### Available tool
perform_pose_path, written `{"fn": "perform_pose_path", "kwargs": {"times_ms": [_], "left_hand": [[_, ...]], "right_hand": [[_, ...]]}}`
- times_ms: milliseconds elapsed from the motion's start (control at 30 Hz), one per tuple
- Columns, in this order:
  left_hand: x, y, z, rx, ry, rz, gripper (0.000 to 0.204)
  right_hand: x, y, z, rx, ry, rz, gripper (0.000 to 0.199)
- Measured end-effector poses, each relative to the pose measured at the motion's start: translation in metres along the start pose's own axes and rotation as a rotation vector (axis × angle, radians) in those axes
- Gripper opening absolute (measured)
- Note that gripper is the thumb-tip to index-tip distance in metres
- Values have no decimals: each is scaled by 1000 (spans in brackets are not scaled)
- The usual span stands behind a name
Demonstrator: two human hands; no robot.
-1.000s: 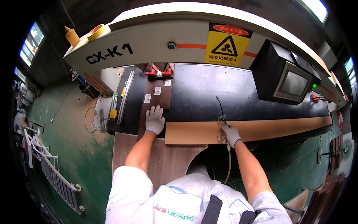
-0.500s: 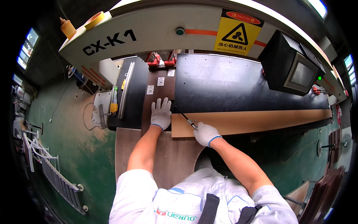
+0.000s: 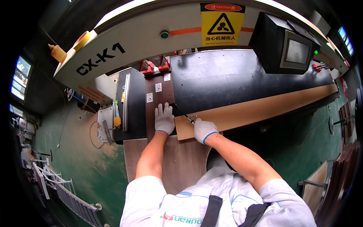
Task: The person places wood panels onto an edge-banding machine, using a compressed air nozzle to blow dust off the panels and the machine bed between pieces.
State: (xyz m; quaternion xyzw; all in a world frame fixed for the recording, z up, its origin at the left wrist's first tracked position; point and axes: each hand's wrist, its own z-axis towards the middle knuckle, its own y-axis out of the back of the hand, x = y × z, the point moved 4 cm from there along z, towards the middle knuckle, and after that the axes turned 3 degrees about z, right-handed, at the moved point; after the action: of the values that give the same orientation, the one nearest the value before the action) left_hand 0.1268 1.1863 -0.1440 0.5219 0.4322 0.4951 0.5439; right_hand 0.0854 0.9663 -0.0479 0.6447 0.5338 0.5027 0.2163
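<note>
My left hand (image 3: pixel 164 119), in a white knit glove with a blue cuff, lies flat with its fingers stretched forward on narrow dark brown boards (image 3: pixel 150 81). White labels (image 3: pixel 158 87) are stuck on the boards. My right hand (image 3: pixel 205 130), gloved alike, is closed around what looks like an air blow gun (image 3: pixel 191 119); its grip is mostly hidden by the glove. The gun's thin dark nozzle points forward and left, toward the boards' right edge beside my left fingers. Beneath the right hand is a long tan board (image 3: pixel 257 108) along the machine's near edge.
Red clamps (image 3: pixel 164 65) stand at the boards' far end, under the machine's white beam (image 3: pixel 147 38). A control screen (image 3: pixel 298 51) hangs at the right over the black bed (image 3: pixel 227 72). A brown panel (image 3: pixel 177 159) is in front of me. At the lower left stands a grey rack (image 3: pixel 75 196).
The whole view has shifted and turned a little. My right hand with the blow gun has come slightly forward and closer to my left hand, which stays flat on the boards.
</note>
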Motion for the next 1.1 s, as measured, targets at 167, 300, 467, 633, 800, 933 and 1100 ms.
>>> {"fn": "perform_pose_path", "kwargs": {"times_ms": [167, 300, 467, 633, 800, 933, 1100], "left_hand": [[1, -1, 0, 10, 16, -25, 55], [-1, 4, 0, 30, 22, -38, 55], [-1, 4, -1, 0, 18, -19, 54], [-1, 4, 0, -14, 14, -24, 53], [0, 6, -1, 35, 45, -39, 55], [-2, 13, 1, 7, 43, -50, 52], [-3, 12, -2, -50, 13, -24, 49]], "right_hand": [[-4, -2, 1, 62, -41, 35, 34], [-9, -4, 4, 56, -35, 51, 34], [-9, -4, 5, -12, 24, 9, 29], [-11, -2, 6, 45, 1, 27, 32], [-3, 7, 3, 108, -21, 21, 35], [-8, -2, 8, 107, -16, 4, 34], [-6, -4, 6, 103, -30, -18, 30]]}}
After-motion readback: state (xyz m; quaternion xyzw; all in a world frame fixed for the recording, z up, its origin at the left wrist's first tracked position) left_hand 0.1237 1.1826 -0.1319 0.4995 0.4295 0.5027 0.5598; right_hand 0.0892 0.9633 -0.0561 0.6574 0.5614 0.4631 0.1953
